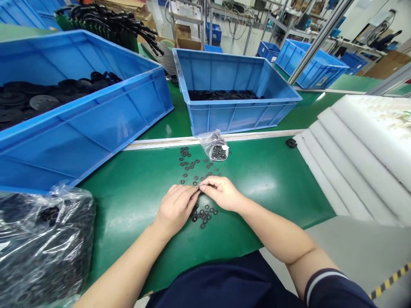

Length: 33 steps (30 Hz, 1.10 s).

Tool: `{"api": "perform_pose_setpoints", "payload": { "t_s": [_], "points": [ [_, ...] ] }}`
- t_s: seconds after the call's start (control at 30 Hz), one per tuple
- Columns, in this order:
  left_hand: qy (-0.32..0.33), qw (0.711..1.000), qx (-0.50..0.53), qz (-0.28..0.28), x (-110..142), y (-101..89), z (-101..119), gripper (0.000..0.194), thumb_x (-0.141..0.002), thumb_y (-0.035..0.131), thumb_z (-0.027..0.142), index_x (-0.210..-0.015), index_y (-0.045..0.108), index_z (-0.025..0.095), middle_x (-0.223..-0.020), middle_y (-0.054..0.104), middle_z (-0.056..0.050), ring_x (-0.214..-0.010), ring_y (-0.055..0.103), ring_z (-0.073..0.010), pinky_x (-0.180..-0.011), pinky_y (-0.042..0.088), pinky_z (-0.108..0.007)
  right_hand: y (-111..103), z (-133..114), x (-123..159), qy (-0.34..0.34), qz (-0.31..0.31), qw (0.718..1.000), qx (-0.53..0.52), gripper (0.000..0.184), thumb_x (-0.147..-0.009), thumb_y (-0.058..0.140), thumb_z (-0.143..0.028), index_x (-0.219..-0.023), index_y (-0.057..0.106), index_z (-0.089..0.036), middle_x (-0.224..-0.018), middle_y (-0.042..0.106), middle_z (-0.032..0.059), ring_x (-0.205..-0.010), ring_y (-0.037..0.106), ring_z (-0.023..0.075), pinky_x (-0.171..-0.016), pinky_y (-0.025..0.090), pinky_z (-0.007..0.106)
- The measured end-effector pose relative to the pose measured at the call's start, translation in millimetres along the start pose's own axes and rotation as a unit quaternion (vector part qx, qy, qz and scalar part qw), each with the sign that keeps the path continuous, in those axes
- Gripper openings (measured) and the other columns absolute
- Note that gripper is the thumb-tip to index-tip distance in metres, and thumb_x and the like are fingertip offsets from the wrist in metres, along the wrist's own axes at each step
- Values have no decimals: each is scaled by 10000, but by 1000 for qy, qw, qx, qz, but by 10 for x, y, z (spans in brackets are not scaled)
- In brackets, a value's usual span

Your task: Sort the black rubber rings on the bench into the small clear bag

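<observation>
My left hand [176,206] and my right hand [221,192] meet fingertip to fingertip over the green tabletop [263,179]. Both are closed in a pinch. A tiny dark bit shows between the fingertips, but the fingers cover most of it. Just below them lies a cluster of small black rings [203,216], some partly under my left hand. More black rings [186,164] are scattered beyond my fingers. Behind these sits a clear plastic bag [215,147] with small dark parts inside its open mouth.
Two blue bins [141,102] [240,113] with black discs and dark parts stand at the back and left. A plastic-wrapped bundle of black parts [48,248] lies front left. White foam sheets [356,158] are stacked at right, beside a black round piece [291,143].
</observation>
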<state>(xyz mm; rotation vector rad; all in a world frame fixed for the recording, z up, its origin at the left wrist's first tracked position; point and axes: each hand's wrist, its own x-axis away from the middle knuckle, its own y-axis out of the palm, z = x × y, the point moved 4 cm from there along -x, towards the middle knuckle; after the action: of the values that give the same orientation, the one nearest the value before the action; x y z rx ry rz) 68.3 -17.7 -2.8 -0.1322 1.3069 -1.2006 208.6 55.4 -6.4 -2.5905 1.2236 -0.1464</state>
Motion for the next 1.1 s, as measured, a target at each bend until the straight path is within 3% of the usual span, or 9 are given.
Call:
{"api": "perform_pose_setpoints", "payload": {
  "t_s": [0.07, 0.13, 0.27, 0.33, 0.43, 0.67, 0.83, 0.97, 1.1],
  "points": [
    [-13, 1000, 0, 4, -7, -28, -15, 137, -930, 601, 146, -1055, 642, 185, -931, 747, -76, -831, 694, -179, -805, 535, -336, -70, 4, -8, -23, -2, 1000, 16, 155, -921, 590, -241, -892, 738, -203, -913, 733, 24, -888, 675, 162, -859, 520, 295],
    [-39, 999, -5, -7, -1, -60, -49, 104, -935, 602, 176, -1022, 655, 190, -924, 740, -73, -845, 688, -184, -798, 524, -339, -251, 63, -45, -46, 60, 993, 91, 158, -919, 590, -250, -925, 744, -211, -930, 730, 36, -900, 669, 177, -866, 520, 314],
    [-73, 994, -3, -81, 51, -97, -96, 106, -954, 581, 227, -970, 680, 193, -912, 723, -70, -873, 673, -197, -768, 488, -348, -790, 362, -197, -19, 241, 919, 310, 243, -913, 554, -233, -1070, 728, -172, -1019, 693, 114, -954, 627, 247, -916, 500, 400],
    [-71, 990, 1, -119, 84, -96, -96, 124, -964, 567, 232, -973, 681, 186, -917, 715, -73, -881, 667, -201, -771, 482, -352, -983, 526, -297, 13, 262, 892, 367, 284, -891, 566, -222, -1118, 715, -136, -1032, 677, 141, -959, 612, 273, -929, 490, 428],
    [-66, 986, -9, -154, 121, -67, -98, 151, -975, 544, 232, -989, 682, 170, -938, 707, -85, -898, 662, -215, -772, 485, -365, -1093, 642, -407, 29, 256, 880, 399, 273, -888, 572, -223, -1093, 728, -132, -1012, 665, 138, -954, 599, 278, -926, 479, 422],
    [-63, 984, -17, -166, 142, 11, -133, 207, -985, 501, 226, -997, 699, 169, -926, 693, -93, -885, 643, -223, -784, 515, -381, -1029, 614, -435, 44, 240, 884, 400, 199, -887, 561, -197, -949, 749, -173, -917, 650, 96, -891, 592, 247, -872, 470, 383],
    [-52, 982, -50, -177, 135, -6, -99, 226, -992, 473, 206, -965, 695, 178, -896, 674, -86, -859, 620, -219, -753, 477, -367, -984, 496, -266, 47, 209, 915, 343, 109, -812, 637, -152, -853, 733, -185, -808, 649, 41, -776, 604, 195, -779, 488, 336],
    [-36, 974, -104, -198, 141, -12, -75, 257, -993, 440, 154, -904, 679, 180, -856, 644, -77, -826, 584, -212, -725, 419, -355, -694, 312, -74, 25, 113, 965, 235, 88, -792, 693, -120, -834, 724, -190, -794, 650, 10, -699, 604, 145, -686, 492, 278],
    [-37, 970, -124, -206, 138, -6, -82, 241, -991, 465, 161, -860, 667, 174, -805, 602, -57, -758, 531, -201, -692, 383, -349, -354, 194, -1, -5, 23, 976, 215, 129, -800, 696, -63, -830, 720, -186, -813, 644, 4, -718, 610, 127, -696, 496, 258]
  ]
}}
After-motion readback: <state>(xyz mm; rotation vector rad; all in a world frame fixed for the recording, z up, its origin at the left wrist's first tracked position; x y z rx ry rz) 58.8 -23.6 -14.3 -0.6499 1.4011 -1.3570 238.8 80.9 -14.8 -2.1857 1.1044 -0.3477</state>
